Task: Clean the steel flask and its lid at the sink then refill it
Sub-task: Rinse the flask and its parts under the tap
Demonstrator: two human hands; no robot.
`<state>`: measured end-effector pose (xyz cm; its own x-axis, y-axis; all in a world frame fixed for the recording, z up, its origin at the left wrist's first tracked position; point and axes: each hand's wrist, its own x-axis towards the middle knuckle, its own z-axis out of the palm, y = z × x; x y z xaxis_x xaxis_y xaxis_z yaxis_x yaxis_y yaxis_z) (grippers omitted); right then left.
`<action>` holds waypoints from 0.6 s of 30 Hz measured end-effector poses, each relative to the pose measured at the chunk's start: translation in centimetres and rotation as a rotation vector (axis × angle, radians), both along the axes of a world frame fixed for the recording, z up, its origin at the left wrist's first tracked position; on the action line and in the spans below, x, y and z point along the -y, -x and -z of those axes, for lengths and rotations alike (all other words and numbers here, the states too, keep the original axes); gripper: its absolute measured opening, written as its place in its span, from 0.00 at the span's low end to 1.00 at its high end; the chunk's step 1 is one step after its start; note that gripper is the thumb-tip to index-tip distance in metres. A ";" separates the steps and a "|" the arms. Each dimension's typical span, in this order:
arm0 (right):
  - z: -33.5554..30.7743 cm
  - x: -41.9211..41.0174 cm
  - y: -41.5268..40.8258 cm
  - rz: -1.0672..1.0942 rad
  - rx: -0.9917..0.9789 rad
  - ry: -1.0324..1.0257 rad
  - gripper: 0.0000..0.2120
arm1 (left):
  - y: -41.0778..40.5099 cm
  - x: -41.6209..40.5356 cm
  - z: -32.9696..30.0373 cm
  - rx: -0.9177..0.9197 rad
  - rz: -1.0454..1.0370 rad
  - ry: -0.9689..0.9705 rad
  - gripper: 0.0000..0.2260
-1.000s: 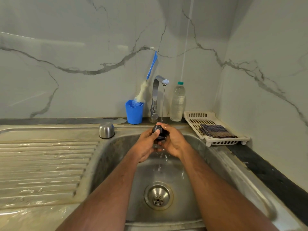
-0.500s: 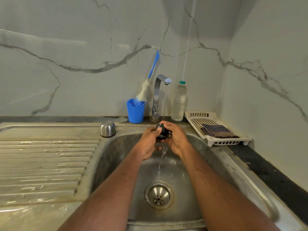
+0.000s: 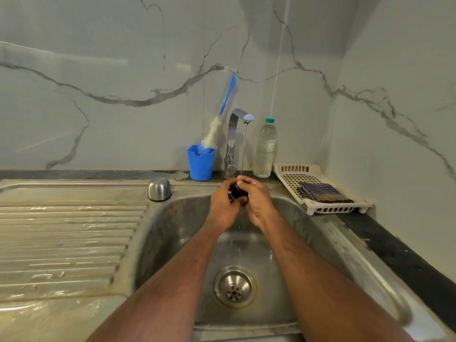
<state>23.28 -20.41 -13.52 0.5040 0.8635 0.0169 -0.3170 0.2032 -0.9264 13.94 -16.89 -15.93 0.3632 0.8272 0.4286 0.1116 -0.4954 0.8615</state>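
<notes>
Holding the small black lid [image 3: 238, 191] under the thin water stream [image 3: 243, 149] from the tap [image 3: 237, 134], both hands stayed curled around it over the sink [image 3: 172, 218]. The left hand [image 3: 223, 206] gripped it from one side and the right hand [image 3: 256, 201] had slid its fingers more over the top than a moment before, so the lid was likely being rubbed and turned. The rinsing looked to be still going on. A steel cap [image 3: 159, 189] sat upside down on the tabletop, left of the sink. The flask itself was not in view.
</notes>
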 end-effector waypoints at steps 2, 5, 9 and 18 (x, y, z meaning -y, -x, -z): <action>0.3 -0.6 0.2 0.115 0.068 0.031 0.04 | -0.1 0.0 0.1 -0.026 -0.011 -0.057 0.22; 0.2 -0.5 0.1 0.190 0.108 0.075 0.08 | -0.2 0.2 0.2 -0.029 -0.010 -0.076 0.22; 0.1 0.0 -0.5 -0.078 -0.029 0.038 0.09 | 0.1 -0.3 0.3 -0.011 -0.036 -0.020 0.21; -0.4 0.0 -0.1 0.073 -0.044 0.092 0.11 | 0.3 -0.2 0.0 -0.061 0.014 -0.110 0.20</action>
